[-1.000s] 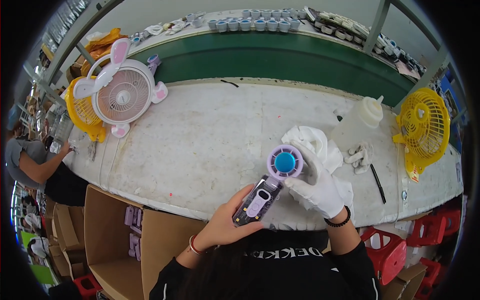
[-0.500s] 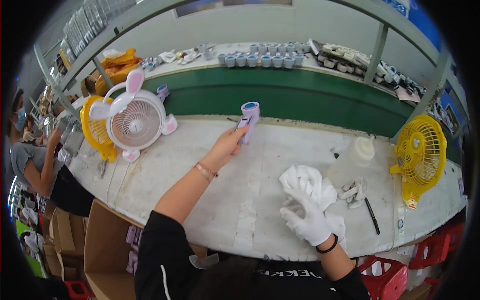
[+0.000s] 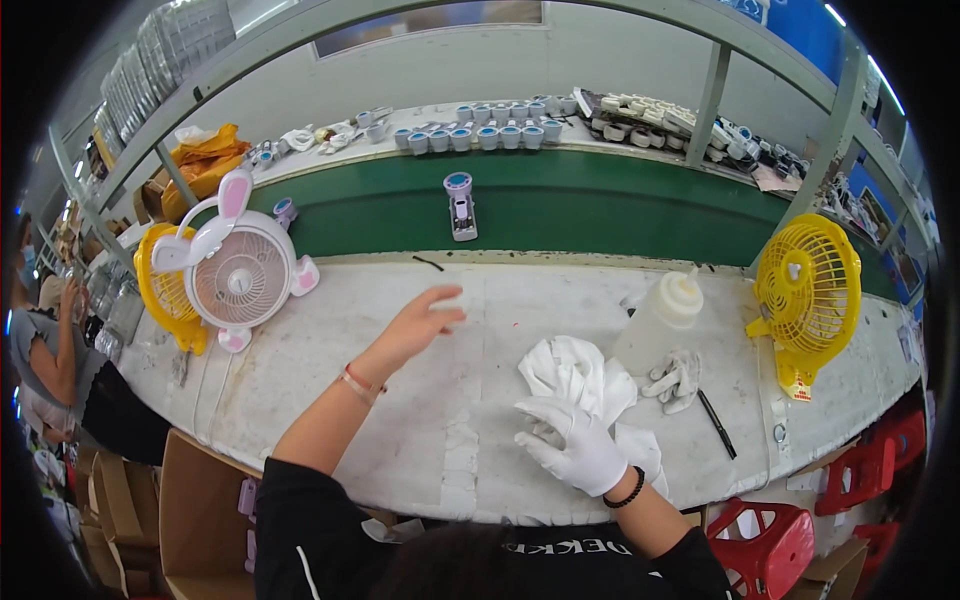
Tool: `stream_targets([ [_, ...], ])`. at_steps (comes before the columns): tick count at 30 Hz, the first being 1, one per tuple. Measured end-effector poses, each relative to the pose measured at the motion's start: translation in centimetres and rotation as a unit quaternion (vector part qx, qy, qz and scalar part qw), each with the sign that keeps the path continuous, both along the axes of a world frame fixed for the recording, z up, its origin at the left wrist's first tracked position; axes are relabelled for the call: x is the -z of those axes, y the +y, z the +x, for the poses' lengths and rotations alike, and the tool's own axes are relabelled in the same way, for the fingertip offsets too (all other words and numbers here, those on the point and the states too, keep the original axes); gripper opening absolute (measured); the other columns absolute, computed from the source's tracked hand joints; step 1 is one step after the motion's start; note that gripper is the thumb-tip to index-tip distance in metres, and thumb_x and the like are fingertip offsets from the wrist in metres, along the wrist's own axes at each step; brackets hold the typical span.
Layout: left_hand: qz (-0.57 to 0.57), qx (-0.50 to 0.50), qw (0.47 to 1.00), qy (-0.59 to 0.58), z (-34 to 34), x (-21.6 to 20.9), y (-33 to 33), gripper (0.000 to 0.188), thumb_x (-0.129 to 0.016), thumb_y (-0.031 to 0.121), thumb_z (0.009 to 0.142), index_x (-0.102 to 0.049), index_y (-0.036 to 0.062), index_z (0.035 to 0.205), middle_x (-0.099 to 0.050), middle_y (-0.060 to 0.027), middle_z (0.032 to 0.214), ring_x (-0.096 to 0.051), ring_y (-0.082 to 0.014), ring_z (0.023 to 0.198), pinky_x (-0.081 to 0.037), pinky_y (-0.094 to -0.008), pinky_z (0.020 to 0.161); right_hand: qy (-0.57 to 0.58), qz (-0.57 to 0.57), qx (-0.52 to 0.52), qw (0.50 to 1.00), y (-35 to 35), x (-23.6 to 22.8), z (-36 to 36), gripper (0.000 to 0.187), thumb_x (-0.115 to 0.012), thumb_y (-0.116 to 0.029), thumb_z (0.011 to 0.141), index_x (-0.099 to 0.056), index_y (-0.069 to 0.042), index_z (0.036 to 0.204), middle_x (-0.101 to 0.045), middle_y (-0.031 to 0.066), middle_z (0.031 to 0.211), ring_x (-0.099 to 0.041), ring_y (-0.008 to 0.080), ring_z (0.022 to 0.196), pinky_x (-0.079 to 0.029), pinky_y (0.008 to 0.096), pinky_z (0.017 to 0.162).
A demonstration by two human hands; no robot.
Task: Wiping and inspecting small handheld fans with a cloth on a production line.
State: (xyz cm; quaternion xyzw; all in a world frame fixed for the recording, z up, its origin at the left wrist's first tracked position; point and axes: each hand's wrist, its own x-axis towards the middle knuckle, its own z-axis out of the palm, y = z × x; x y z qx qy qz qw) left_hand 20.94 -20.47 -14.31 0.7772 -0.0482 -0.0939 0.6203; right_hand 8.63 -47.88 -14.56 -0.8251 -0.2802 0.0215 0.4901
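Bare left hand (image 3: 418,325) open, empty, above the white worktable (image 3: 330,370); gloved right hand (image 3: 575,445) flat on white cloth (image 3: 575,370) — squeeze bottle (image 3: 660,320) and yellow fan (image 3: 805,295) beside it, green conveyor (image 3: 600,210) beyond.

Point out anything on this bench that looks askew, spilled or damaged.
Nothing looks spilled or broken. The small handheld fan lies flat on the green belt rather than standing. The white cloth is crumpled under the gloved right hand; the bare left hand hovers empty above the bench.
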Motion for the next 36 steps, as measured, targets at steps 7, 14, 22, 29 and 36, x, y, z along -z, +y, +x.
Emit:
stream_targets([
  [7, 0.042, 0.085, 0.995, -0.021, -13.9, -2.2, 4.2, 0.033, -0.057, 0.015, 0.096, -0.056, 0.0038, 0.127, -0.063, -0.0085, 0.117, -0.061, -0.0167, 0.107, -0.047, -0.0306, 0.093, -0.08, 0.02, 0.011, 0.997, 0.3, 1.3, 0.0, 0.035, -0.072, -0.019, 0.083, -0.063, -0.008, 0.115, -0.066, 0.0107, 0.108, -0.065, 0.0221, 0.076, -0.053, 0.0312, 0.069],
  [14, 0.017, 0.012, 1.0, 0.016, -24.0, -3.8, 9.5, 0.028, -0.053, 0.01, 0.097, -0.059, -0.0003, 0.123, -0.063, -0.0089, 0.118, -0.059, -0.0177, 0.11, -0.045, -0.0321, 0.097, -0.103, 0.004, -0.003, 0.995, 0.6, -0.2, -0.6, 0.029, -0.073, -0.015, 0.081, -0.066, -0.006, 0.109, -0.068, 0.0109, 0.101, -0.065, 0.0225, 0.075, -0.053, 0.0313, 0.068],
  [22, -0.001, -0.035, 0.999, 0.034, -28.0, -2.8, 9.9, 0.028, -0.055, 0.012, 0.097, -0.059, 0.0003, 0.122, -0.063, -0.0073, 0.119, -0.058, -0.0145, 0.109, -0.045, -0.0296, 0.095, -0.238, -0.056, -0.13, 0.961, 1.4, -4.0, 0.6, 0.026, -0.073, -0.012, 0.077, -0.066, -0.006, 0.101, -0.068, 0.0123, 0.096, -0.064, 0.0307, 0.079, -0.051, 0.0368, 0.069],
  [29, 0.017, 0.04, 0.999, 0.003, -24.7, -1.9, 7.7, 0.028, -0.053, 0.017, 0.099, -0.06, 0.0019, 0.122, -0.063, -0.007, 0.118, -0.059, -0.0161, 0.109, -0.046, -0.0302, 0.093, -0.184, -0.062, -0.057, 0.979, -0.8, -3.4, 2.0, 0.021, -0.072, -0.011, 0.078, -0.068, -0.005, 0.098, -0.069, 0.0116, 0.092, -0.065, 0.0297, 0.081, -0.052, 0.0357, 0.072],
  [36, 0.04, 0.209, 0.975, -0.058, -16.5, -4.0, 2.4, 0.026, -0.055, 0.016, 0.097, -0.062, 0.0023, 0.118, -0.066, -0.0085, 0.112, -0.062, -0.0184, 0.103, -0.048, -0.0309, 0.089, -0.14, -0.055, 0.017, 0.989, -2.0, -1.5, 2.9, 0.022, -0.067, -0.016, 0.084, -0.07, -0.007, 0.104, -0.069, 0.0125, 0.101, -0.065, 0.03, 0.094, -0.052, 0.0353, 0.082],
])
